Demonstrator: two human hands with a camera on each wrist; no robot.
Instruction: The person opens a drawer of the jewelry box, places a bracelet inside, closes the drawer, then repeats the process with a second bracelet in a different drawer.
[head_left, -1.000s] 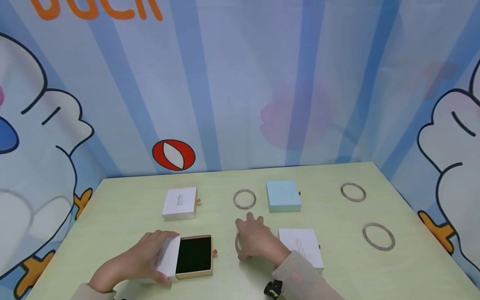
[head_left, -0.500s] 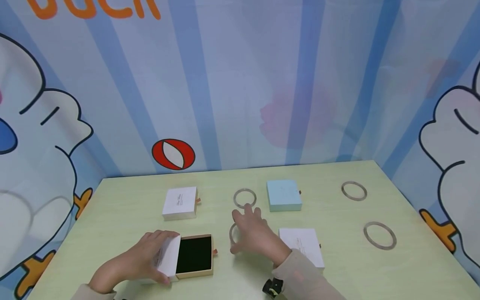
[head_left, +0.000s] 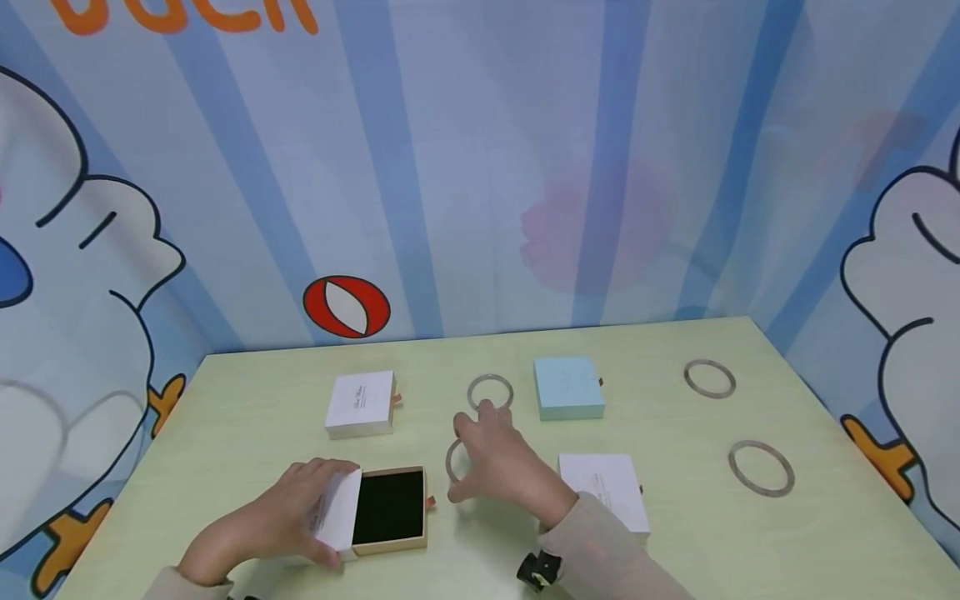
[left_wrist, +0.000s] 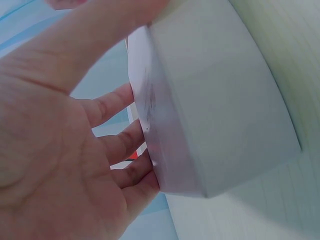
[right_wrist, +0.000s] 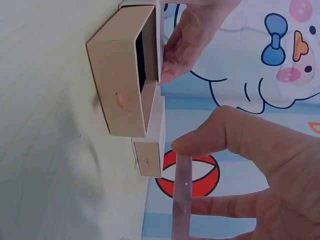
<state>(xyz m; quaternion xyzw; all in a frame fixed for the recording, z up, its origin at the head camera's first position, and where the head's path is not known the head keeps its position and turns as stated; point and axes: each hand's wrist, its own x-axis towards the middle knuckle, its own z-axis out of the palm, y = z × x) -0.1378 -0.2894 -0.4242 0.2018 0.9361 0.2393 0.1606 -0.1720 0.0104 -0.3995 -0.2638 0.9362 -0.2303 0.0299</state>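
My left hand [head_left: 273,521] grips the white sleeve [head_left: 335,512] of a box between thumb and fingers. Its tray [head_left: 388,547], lined in black, is slid out to the right. In the left wrist view the fingers lie along the printed face of the sleeve [left_wrist: 225,100]. My right hand [head_left: 510,462] holds a pale bangle [head_left: 452,461] by its edge, to the right of the tray; the hand hides part of it. Seen from the right wrist, the thumb and fingers pinch the bangle [right_wrist: 182,195], with the opened tray [right_wrist: 115,85] beyond.
A white box [head_left: 360,406] stands at the back left, a blue box [head_left: 568,390] at the back centre, another white box [head_left: 604,493] beside my right forearm. One bangle [head_left: 471,393] lies behind my right hand; two more bangles [head_left: 709,393] [head_left: 735,475] lie on the right.
My right hand has moved left with the bangle, closer to the opened tray. My left hand has stayed on the sleeve.
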